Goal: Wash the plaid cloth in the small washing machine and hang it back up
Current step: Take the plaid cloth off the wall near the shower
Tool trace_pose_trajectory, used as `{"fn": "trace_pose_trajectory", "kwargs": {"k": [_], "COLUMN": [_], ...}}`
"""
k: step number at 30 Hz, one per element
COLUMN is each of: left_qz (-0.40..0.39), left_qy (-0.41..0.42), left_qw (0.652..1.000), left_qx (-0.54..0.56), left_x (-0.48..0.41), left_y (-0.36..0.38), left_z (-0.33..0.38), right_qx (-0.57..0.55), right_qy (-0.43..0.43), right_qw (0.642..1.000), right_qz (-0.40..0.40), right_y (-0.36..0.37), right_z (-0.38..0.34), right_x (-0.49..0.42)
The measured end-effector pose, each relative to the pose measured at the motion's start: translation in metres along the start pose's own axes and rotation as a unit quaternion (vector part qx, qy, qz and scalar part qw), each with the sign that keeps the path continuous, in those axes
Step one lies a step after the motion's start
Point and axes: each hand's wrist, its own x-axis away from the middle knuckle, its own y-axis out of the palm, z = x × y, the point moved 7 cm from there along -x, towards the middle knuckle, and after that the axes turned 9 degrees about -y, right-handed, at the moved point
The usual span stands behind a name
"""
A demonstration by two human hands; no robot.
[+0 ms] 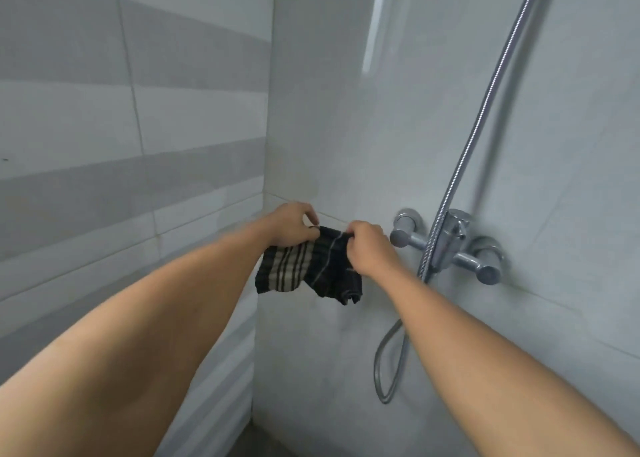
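The plaid cloth [311, 269] is dark with pale stripes and hangs bunched against the tiled wall near the corner. My left hand [291, 226] pinches its upper left edge. My right hand [369, 248] grips its upper right edge beside a thin light cord that runs down the cloth. Both arms are stretched forward at about the same height. The cloth's lower part dangles free below my hands. No washing machine is in view.
A chrome shower mixer [450, 245] with two knobs is fixed to the wall just right of my right hand. A metal shower hose [485, 117] runs up from it and loops down below. Grey striped tiles [104, 145] cover the left wall.
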Motion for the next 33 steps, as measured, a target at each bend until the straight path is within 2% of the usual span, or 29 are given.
{"fn": "trace_pose_trajectory", "kwargs": {"k": [9,12,15,19,21,23,26,29,31,33], "left_qz": [-0.007,0.009,0.032,0.017,-0.032,-0.084,-0.124,-0.139,-0.151,-0.163], "left_qy": [0.048,0.061,0.064,0.032,0.011,0.005,0.012,0.029,0.058,0.092], "left_qw": [0.994,0.991,0.99,0.998,0.998,0.991,0.985,0.983,0.98,0.974], "left_qx": [-0.093,-0.12,-0.125,-0.057,0.047,0.106,0.116,0.115,0.118,0.128], "left_x": [0.125,0.171,0.217,0.266,0.285,0.304,0.332,0.345,0.351,0.355], "left_y": [-0.003,0.007,0.021,0.045,0.057,0.066,0.074,0.077,0.08,0.082], "left_z": [0.117,0.162,0.209,0.263,0.283,0.305,0.338,0.361,0.375,0.388], "right_qx": [0.009,0.021,-0.011,-0.104,-0.167,-0.238,-0.291,-0.335,-0.326,-0.241], "right_qy": [-0.032,-0.016,0.001,0.042,0.07,0.087,0.088,0.102,0.117,0.116], "right_qw": [0.999,0.999,0.999,0.989,0.979,0.964,0.95,0.931,0.928,0.951], "right_qz": [0.037,0.037,0.053,0.092,0.098,0.083,0.071,0.106,0.14,0.153], "right_y": [-0.114,-0.154,-0.193,-0.245,-0.266,-0.281,-0.302,-0.323,-0.336,-0.348], "right_z": [-0.004,0.004,0.015,0.032,0.041,0.047,0.052,0.062,0.075,0.086], "right_x": [0.122,0.173,0.225,0.29,0.319,0.344,0.378,0.403,0.416,0.426]}}
